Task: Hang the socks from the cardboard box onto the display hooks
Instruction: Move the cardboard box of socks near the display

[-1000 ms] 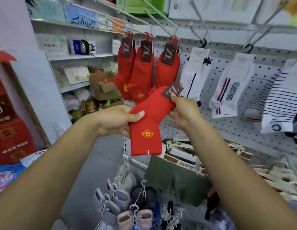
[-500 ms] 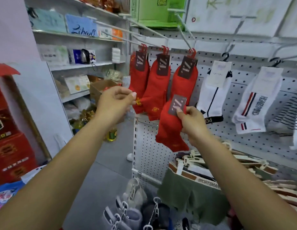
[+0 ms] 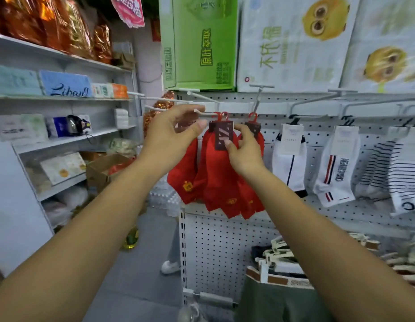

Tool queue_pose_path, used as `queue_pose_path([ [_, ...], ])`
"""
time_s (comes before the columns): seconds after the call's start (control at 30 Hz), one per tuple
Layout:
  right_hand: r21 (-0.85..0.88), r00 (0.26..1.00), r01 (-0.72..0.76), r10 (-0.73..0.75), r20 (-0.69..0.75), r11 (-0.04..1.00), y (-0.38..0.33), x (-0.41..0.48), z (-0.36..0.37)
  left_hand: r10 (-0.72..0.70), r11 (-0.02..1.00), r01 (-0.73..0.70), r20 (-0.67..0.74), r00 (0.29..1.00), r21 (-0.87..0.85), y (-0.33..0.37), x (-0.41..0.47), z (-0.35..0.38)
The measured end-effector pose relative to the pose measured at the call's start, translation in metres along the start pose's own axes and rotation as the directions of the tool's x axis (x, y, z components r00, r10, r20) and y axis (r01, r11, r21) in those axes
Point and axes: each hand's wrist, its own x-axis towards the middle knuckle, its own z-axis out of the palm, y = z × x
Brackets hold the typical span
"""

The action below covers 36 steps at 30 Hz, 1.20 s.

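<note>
Sock (image 3: 221,180), red, held up at a display hook (image 3: 210,113) in a shop.
The right hand (image 3: 244,154) pinches the sock's dark label (image 3: 223,135), thumb on its front, keeping it against other red socks (image 3: 183,175) that hang from the white hook on the pegboard (image 3: 215,240). The left hand (image 3: 174,135) is raised at the hook's tip, fingers curved (whether it grips the hook cannot be told). A cardboard box (image 3: 102,168) sits further left, by the shelves (image 3: 62,138).

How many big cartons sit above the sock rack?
3: a green cardboard carton on the left, a white yellow-animal-print carton in the middle, a second white carton far right; others may be hidden.
</note>
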Motion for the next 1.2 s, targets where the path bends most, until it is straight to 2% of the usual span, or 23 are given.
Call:
queue_pose_path([
  [0.13,-0.014,0.998,0.058,-0.058,-0.024,0.998,-0.001,0.011,0.007,0.033,0.999,-0.033,0.023,0.999,-0.017,-0.004,0.008,-0.003],
  [0.23,-0.083,0.995,0.102,-0.102,0.010,0.991,-0.005,0.012,0.011,0.044,0.999,-0.043,0.041,0.998,-0.031,-0.007,0.011,-0.002],
  [0.47,-0.189,0.998,-0.009,0.019,0.052,0.982,-0.012,0.006,0.012,0.036,0.999,-0.033,0.079,0.996,-0.044,-0.007,0.009,-0.007],
  [0.63,-0.131,0.996,-0.086,0.087,0.003,0.988,-0.030,-0.029,0.004,-0.025,1.000,0.026,0.111,0.993,-0.007,-0.011,-0.030,-0.019],
  [0.83,-0.091,0.992,-0.064,0.073,0.102,0.994,-0.029,-0.128,-0.006,-0.217,0.971,0.216,0.000,0.976,0.103,-0.029,-0.128,-0.040],
  [1.0,-0.164,0.930,-0.082,0.135,0.342,0.983,0.005,-0.252,-0.015,-0.388,0.877,0.386,-0.052,0.920,0.286,-0.044,-0.261,-0.056],
  [1.1,-0.231,0.867,-0.054,0.160,0.472,0.971,0.037,-0.335,-0.022,-0.510,0.779,0.482,-0.041,0.859,0.401,-0.049,-0.368,-0.066],
  [1.2,-0.303,0.796,-0.048,0.220,0.563,0.952,0.065,-0.409,-0.024,-0.663,0.636,0.587,-0.036,0.748,0.501,-0.055,-0.468,-0.082],
])
